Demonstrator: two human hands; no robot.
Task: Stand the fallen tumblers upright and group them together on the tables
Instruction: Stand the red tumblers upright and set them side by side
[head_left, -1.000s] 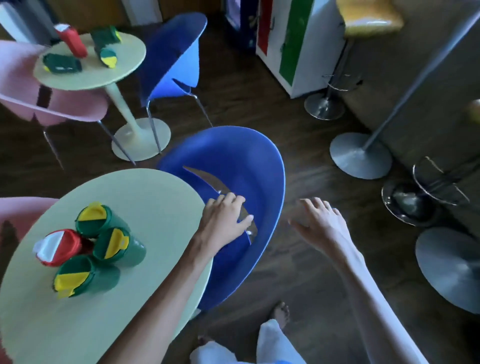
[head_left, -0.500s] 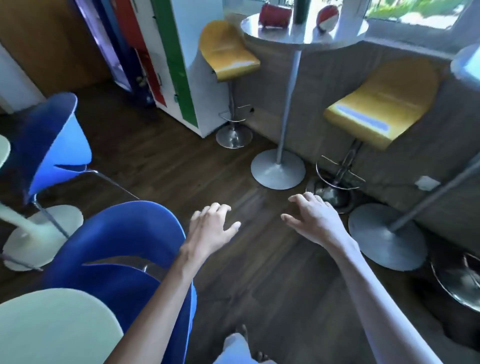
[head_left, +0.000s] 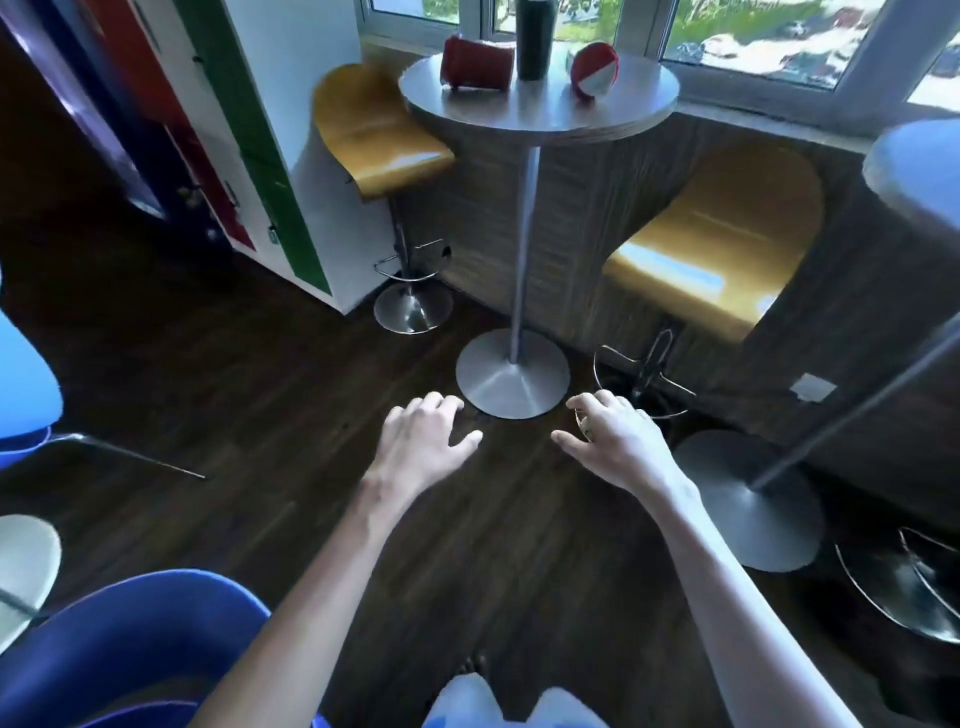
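Red tumbler on side, left part of round grey high table by window. Dark green tumbler upright at middle. Red-and-white tumbler tipped over, right part. Left hand, right hand low over dark wood floor, both spread, empty. Yellow bar stools flank table.

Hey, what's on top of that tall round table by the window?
On the round table: a red tumbler on its side, a dark tumbler upright, and a red-and-white tumbler tipped over. The dark one's top is out of frame.
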